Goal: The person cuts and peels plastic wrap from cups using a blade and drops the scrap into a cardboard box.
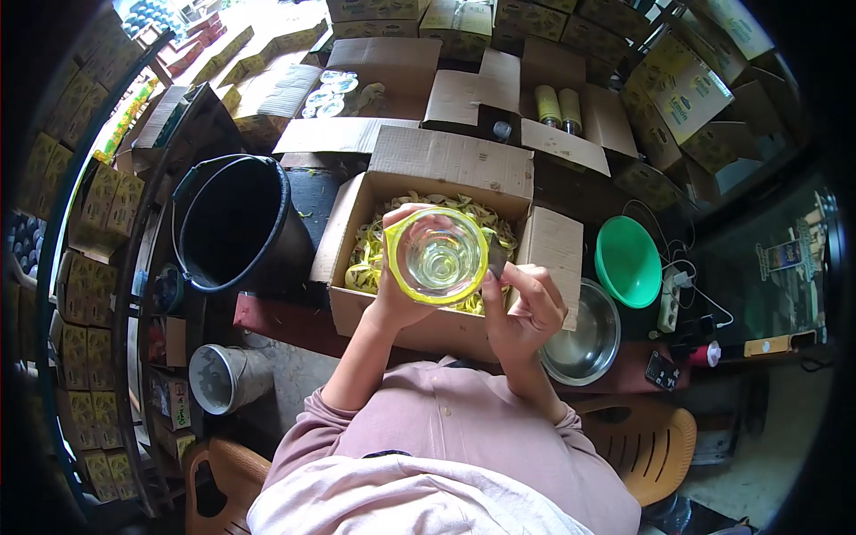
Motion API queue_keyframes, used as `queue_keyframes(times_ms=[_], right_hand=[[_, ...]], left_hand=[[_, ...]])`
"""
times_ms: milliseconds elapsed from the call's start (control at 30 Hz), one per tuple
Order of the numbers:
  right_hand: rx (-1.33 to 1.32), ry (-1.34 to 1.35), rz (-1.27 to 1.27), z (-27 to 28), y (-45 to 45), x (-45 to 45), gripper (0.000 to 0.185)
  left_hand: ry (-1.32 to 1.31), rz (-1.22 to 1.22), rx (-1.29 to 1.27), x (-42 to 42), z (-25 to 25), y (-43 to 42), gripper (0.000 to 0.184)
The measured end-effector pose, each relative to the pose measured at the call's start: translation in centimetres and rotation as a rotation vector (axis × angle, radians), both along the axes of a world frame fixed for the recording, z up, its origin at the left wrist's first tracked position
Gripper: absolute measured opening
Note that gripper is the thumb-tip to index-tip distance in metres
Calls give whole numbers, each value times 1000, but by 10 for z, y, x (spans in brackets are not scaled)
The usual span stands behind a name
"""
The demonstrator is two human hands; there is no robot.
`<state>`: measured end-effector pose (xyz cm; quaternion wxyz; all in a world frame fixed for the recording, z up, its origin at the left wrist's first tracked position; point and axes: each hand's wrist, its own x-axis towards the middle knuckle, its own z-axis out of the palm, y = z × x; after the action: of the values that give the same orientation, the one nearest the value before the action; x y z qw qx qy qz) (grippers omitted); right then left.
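In front of my chest, my left hand point(399, 301) is wrapped round a clear glass jar point(439, 257). I look straight into its round mouth or base; a yellow band circles its edge. My right hand point(528, 310) pinches a small dark flat piece point(497, 253), perhaps a blade, against the jar's right side. Below both hands stands an open cardboard box point(453, 159) holding a heap of yellow-green and white strips point(366, 254). The jar hides the middle of that heap.
A black bucket point(281, 227) stands left, above a grey-white pail point(230, 379). At right are a green bowl point(629, 261), a metal bowl point(597, 357) and a power strip point(669, 308). Behind, open cartons hold yellow-labelled jars point(559, 109) and clear-wrapped items point(332, 94).
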<state>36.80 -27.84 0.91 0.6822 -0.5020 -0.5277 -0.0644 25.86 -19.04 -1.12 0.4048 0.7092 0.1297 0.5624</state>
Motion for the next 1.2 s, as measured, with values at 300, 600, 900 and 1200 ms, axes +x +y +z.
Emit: queue_keyframes(times_ms=[300, 600, 900, 1200], right_hand=[[0, -104, -92, 3, 4, -1, 22], [-27, -130, -99, 3, 9, 6, 24], [-63, -130, -51, 6, 12, 14, 25], [-76, 21, -20, 7, 7, 15, 18]], left_hand=[[40, -16, -94, -2, -6, 2, 75], [67, 22, -19, -1, -4, 3, 75], [176, -84, -47, -4, -3, 4, 73], [20, -288, -163, -3, -5, 5, 83]])
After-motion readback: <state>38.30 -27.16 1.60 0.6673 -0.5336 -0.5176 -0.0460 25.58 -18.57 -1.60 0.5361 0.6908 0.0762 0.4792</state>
